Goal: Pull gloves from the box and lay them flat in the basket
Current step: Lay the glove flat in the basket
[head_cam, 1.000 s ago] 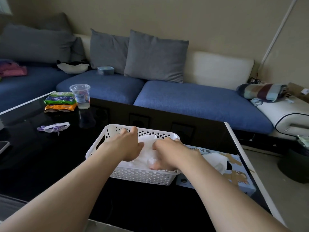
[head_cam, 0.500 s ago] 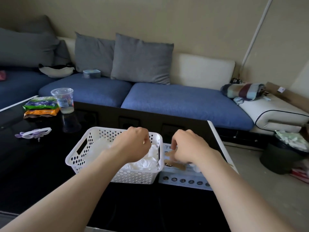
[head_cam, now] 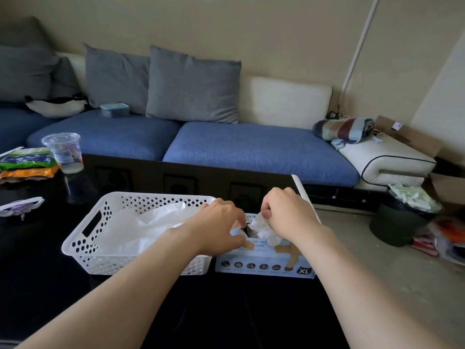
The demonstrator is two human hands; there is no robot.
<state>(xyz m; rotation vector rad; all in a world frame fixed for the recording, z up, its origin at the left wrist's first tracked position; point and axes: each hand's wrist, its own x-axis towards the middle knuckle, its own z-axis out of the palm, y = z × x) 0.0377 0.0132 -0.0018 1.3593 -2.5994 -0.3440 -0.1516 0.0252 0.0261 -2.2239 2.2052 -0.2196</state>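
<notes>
A white perforated basket (head_cam: 83,238) stands on the black table with white gloves (head_cam: 141,230) lying in it. To its right lies the light blue glove box (head_cam: 264,267), marked XL. My right hand (head_cam: 286,215) is over the box's opening and pinches a crumpled white glove (head_cam: 263,229) that sticks out of it. Fingers spread, my left hand (head_cam: 219,222) presses down on the box's top at the left edge of the opening.
A clear plastic cup (head_cam: 64,152), snack packets (head_cam: 25,163) and a purple-white item (head_cam: 17,206) sit at the table's left. A blue sofa (head_cam: 251,147) runs behind. The table's white right edge (head_cam: 305,195) is beside the box; a dark bin (head_cam: 400,220) stands on the floor.
Both hands have left the basket and moved right to the box. My right hand has taken hold of a glove at the opening, and my left hand has come down on the box top.
</notes>
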